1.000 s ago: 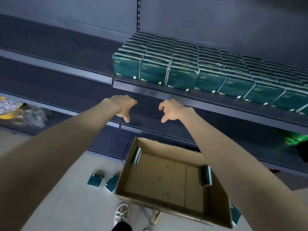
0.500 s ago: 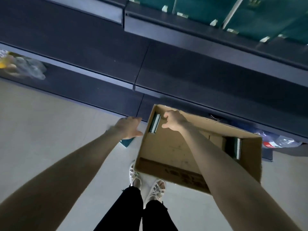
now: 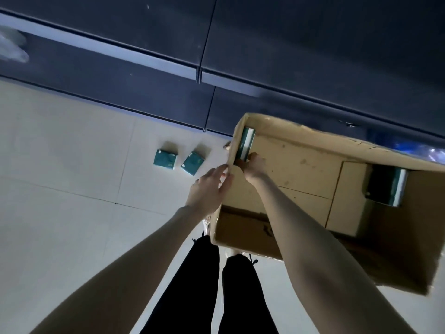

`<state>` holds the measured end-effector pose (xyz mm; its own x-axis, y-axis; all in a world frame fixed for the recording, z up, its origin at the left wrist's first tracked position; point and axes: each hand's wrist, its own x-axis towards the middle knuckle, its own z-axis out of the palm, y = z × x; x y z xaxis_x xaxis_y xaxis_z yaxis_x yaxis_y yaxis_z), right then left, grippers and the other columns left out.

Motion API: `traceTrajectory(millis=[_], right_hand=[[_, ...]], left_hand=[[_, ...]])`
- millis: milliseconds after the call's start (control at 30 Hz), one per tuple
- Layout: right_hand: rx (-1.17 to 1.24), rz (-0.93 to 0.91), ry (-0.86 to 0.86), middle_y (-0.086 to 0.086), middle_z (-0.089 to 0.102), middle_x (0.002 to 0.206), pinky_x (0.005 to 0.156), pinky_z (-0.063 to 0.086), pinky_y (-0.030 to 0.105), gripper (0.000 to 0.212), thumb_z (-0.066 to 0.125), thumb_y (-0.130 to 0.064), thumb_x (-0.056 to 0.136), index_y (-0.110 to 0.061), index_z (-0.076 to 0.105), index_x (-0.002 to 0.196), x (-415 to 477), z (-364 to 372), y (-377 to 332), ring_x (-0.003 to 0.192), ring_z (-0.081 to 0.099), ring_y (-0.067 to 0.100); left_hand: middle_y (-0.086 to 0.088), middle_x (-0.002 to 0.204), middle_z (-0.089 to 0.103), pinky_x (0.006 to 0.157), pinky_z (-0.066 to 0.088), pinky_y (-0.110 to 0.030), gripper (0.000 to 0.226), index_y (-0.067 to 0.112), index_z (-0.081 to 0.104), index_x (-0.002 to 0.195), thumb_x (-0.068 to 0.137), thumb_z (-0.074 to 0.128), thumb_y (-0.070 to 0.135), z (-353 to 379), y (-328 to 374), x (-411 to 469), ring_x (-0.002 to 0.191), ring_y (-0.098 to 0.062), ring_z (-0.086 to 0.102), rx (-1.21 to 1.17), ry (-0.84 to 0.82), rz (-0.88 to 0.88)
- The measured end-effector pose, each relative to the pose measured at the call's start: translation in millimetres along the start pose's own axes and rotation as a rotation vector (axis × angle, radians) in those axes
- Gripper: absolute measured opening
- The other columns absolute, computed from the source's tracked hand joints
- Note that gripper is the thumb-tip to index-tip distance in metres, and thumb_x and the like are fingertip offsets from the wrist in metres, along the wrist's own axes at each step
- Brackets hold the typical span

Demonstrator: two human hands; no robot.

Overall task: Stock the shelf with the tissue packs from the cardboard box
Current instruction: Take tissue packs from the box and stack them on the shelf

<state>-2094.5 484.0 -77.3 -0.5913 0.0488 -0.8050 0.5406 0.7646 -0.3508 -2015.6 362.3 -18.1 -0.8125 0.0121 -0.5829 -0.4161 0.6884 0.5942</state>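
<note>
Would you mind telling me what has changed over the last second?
Both hands dropped from shelf height to the cardboard box. The right hand reached inside and took hold of the tissue pack at the left wall; the left hand now rests against that wall outside. The other boxed pack and two floor packs stayed put.

Right grip's [image 3: 253,165] fingertips are hiding behind tissue pack [image 3: 246,142]; cardboard box [image 3: 301,131] is running off rt edge; shoes [image 3: 207,222] are mostly hiding under it; far-left plastic [image 3: 12,48] is blurring.
</note>
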Motion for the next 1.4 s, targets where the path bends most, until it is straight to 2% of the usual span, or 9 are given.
traceTrajectory(millis=[200, 433, 567, 700, 900, 1067, 1133, 1233, 1400], right_hand=[[0.071, 0.034, 0.031, 0.007, 0.067, 0.104, 0.077, 0.057, 0.046, 0.038, 0.062, -0.046, 0.076, -0.022, 0.064, 0.106, 91.7, 48.0, 66.4, 0.086, 0.065, 0.026], [0.051, 0.013, 0.002, 0.0, 0.061, 0.093, 0.083, 0.055, 0.036, 0.006, 0.066, -0.017, 0.087, -0.018, 0.06, 0.088, -22.5, -29.1, 20.3, 0.091, 0.062, 0.02], [-0.01, -0.05, -0.073, 0.004, 0.063, 0.103, 0.081, 0.051, 0.029, 0.026, 0.063, -0.014, 0.089, -0.012, 0.062, 0.114, -74.1, -84.2, 27.4, 0.093, 0.06, 0.017], [-0.132, -0.137, -0.089, 0.002, 0.064, 0.119, 0.082, 0.05, 0.026, 0.038, 0.062, -0.015, 0.088, -0.017, 0.06, 0.126, -123.9, -157.5, 31.5, 0.095, 0.063, 0.015], [-0.274, -0.312, -0.018, 0.001, 0.069, 0.107, 0.07, 0.043, 0.015, 0.031, 0.06, -0.013, 0.091, -0.015, 0.063, 0.122, -213.6, -280.1, 29.2, 0.085, 0.064, 0.009], [-0.332, -0.461, 0.051, 0.005, 0.066, 0.108, 0.072, 0.044, 0.013, 0.034, 0.057, -0.01, 0.094, -0.009, 0.059, 0.127, -282.7, -369.5, 43.0, 0.08, 0.06, 0.004], [-0.367, -0.51, 0.124, 0.003, 0.063, 0.112, 0.082, 0.041, 0.015, 0.04, 0.06, -0.018, 0.093, -0.011, 0.054, 0.132, -302.4, -397.9, 46.0, 0.095, 0.061, 0.01], [-0.359, -0.602, 0.197, 0.002, 0.053, 0.137, 0.099, 0.034, 0.022, 0.062, 0.07, -0.033, 0.084, -0.015, 0.047, 0.138, -327.2, -428.1, 50.2, 0.127, 0.048, 0.017], [-0.506, -0.698, 0.405, 0.006, 0.059, 0.125, 0.094, 0.039, 0.029, 0.061, 0.079, -0.028, 0.076, -0.01, 0.055, 0.129, -339.8, -461.3, 45.0, 0.116, 0.052, 0.023]], left_hand=[[-0.004, 0.126, 0.06, 0.08, 0.053, -0.034, 0.045, 0.014, 0.049, 0.135, 0.099, 0.035, 0.038, 11.2, -9.0, 0.1, 0.103, -0.021, 0.063, -0.014, 0.073, 0.04], [-0.004, 0.127, 0.059, 0.089, 0.052, -0.037, 0.047, 0.014, 0.048, 0.135, 0.098, 0.039, 0.042, 0.0, 0.0, -3.7, 0.109, -0.022, 0.06, 0.045, 0.052, -0.042], [-0.005, 0.138, 0.048, 0.098, 0.046, -0.049, 0.052, 0.019, 0.04, 0.139, 0.095, 0.047, 0.046, -16.1, 29.5, -14.7, 0.121, -0.027, 0.05, 0.07, 0.067, -0.079], [-0.005, 0.145, 0.04, 0.106, 0.038, -0.046, 0.067, 0.02, 0.03, 0.146, 0.089, 0.064, 0.032, -37.6, 87.2, -29.5, 0.13, -0.028, 0.043, 0.199, 0.09, 0.112], [-0.004, 0.153, 0.026, 0.109, 0.033, -0.044, 0.098, 0.027, 0.013, 0.152, 0.078, 0.077, 0.021, -64.8, 206.1, -55.7, 0.137, -0.026, 0.033, 0.268, 0.015, 0.366], [-0.01, 0.113, 0.056, 0.088, 0.047, -0.034, 0.073, 0.013, 0.041, 0.14, 0.077, 0.078, 0.014, -72.5, 310.2, -90.6, 0.106, -0.028, 0.057, 0.245, 0.118, 0.501], [-0.007, 0.1, 0.055, 0.083, 0.046, -0.034, 0.065, 0.007, 0.047, 0.132, 0.077, 0.079, 0.016, -74.8, 342.5, -102.4, 0.097, -0.027, 0.058, 0.26, 0.182, 0.525], [-0.005, 0.09, 0.054, 0.08, 0.045, -0.035, 0.062, 0.003, 0.05, 0.125, 0.074, 0.081, 0.019, -76.1, 380.0, -112.0, 0.088, -0.026, 0.057, 0.228, 0.25, 0.545], [-0.003, 0.089, 0.058, 0.08, 0.046, -0.034, 0.063, 0.008, 0.049, 0.125, 0.074, 0.081, 0.027, -74.9, 430.3, -116.7, 0.084, -0.022, 0.057, 0.223, 0.333, 0.582]])
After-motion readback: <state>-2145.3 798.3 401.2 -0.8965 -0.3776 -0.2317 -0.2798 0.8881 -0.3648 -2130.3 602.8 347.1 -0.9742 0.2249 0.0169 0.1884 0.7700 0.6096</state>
